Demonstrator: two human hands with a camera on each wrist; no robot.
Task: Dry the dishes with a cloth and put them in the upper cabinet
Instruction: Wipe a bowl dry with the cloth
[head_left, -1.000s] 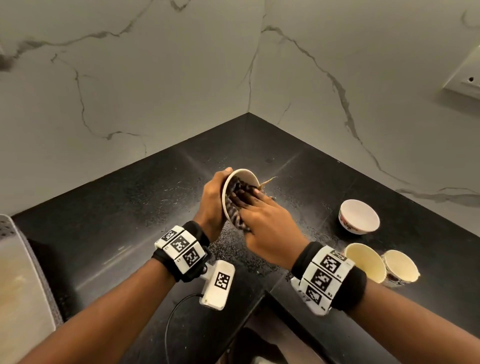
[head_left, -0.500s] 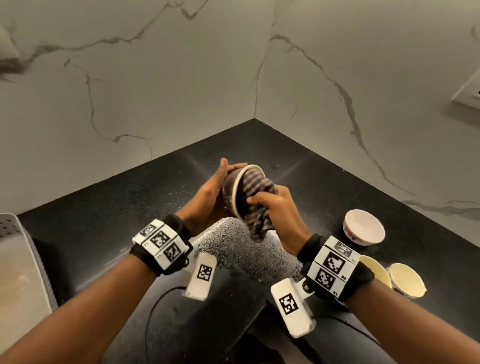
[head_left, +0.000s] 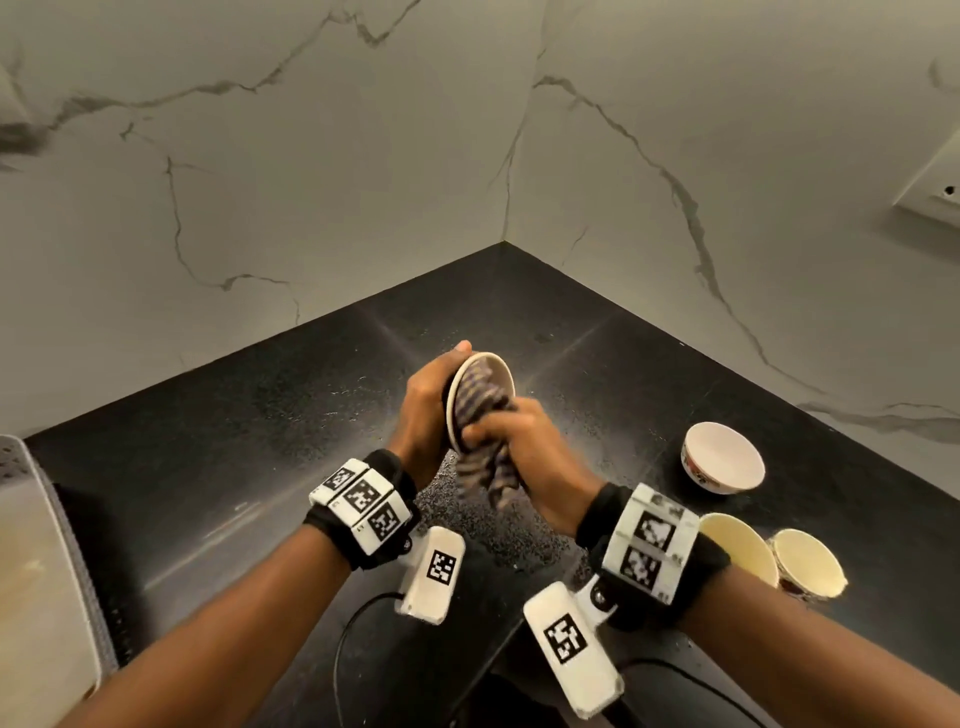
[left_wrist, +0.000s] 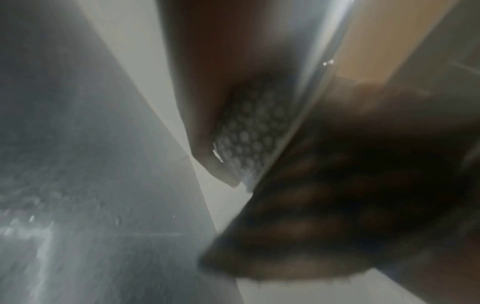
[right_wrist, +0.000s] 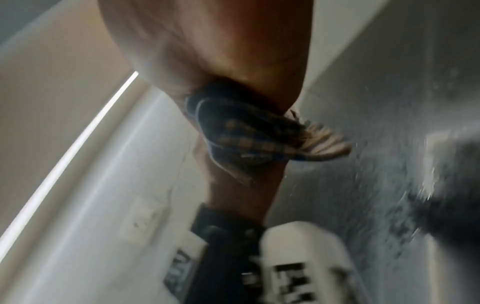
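Dark tabletop (head_left: 218, 415) in a marble corner; left hand (head_left: 423, 410) grips bowl (head_left: 480, 364), right hand (head_left: 524, 441) grips cloth (head_left: 480, 415) inside it; drying underway; three bowls (head_left: 724, 460) wait; none shelved.

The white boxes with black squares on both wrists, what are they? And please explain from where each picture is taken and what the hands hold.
No machine: a person dries dishes. The white boxes are small cameras strapped on the wrists; the black squares are printed markers. The big picture comes from a camera on the head, looking down. The two blurred pictures come from the wrist cameras, looking along each hand. The left hand holds a bowl on its side. The right hand presses a checked cloth into it. On the black counter, at the right, three more bowls wait.
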